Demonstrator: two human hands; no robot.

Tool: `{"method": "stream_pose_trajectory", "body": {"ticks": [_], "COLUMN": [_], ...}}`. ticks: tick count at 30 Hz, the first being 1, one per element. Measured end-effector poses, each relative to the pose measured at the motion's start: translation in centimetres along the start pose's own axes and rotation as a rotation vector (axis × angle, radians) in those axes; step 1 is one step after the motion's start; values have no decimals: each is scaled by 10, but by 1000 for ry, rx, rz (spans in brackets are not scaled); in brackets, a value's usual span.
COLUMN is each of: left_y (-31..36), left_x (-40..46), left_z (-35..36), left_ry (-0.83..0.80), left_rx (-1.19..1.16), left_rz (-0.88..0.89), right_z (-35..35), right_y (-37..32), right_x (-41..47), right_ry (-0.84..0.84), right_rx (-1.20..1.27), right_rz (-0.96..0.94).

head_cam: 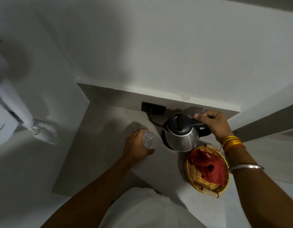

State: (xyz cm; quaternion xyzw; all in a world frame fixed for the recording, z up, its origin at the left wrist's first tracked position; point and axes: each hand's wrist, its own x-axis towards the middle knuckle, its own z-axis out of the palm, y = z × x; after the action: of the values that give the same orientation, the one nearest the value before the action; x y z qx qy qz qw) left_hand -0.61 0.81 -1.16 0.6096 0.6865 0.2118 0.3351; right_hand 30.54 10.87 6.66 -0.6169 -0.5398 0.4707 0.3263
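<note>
A steel electric kettle (181,139) with a black lid, which is down, stands on a grey counter (96,145). My right hand (213,124) grips its black handle from the right, thumb lying along the top. My left hand (137,145) holds a clear plastic bottle (149,139) just left of the kettle, close to its spout side. The bottle's lower part is hidden by my fingers.
A woven wicker basket (196,178) with a red cloth (206,165) sits right in front of the kettle. A black wall socket (153,108) with a plugged cord is behind it. A white wall-mounted hair dryer (9,112) with a coiled cord hangs at the left.
</note>
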Motion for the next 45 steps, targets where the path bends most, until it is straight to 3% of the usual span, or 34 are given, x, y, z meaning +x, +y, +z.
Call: {"method": "stream_pose_trajectory", "body": {"ticks": [11,20,26,32,36,40,45], "left_y": [-11,-20,-20,-18,1,44,122], "left_x": [3,7,9,10,12,29,54], "left_z": [8,18,25,20,3,-31,-93], "left_ry": [-59,-106,-122,-167,-63,218,581], "left_rx": [-57,-49,-72,-92,-74,81,258], "left_rz": [-104,-120,-113,-41,-4,228,541], "right_z": [-3,-1,9,26,37,45,41], "right_y": [43,55,53,39,21,-14,-92], "right_x": [6,8,2,-7,-13,-15,-16], "right_ry": [111,142,266,387,408,423,561], "right_rx": [224,105,68,-187,-307,-411,-535], "right_rz": [134,110,99,49,-36,-209,-485]}}
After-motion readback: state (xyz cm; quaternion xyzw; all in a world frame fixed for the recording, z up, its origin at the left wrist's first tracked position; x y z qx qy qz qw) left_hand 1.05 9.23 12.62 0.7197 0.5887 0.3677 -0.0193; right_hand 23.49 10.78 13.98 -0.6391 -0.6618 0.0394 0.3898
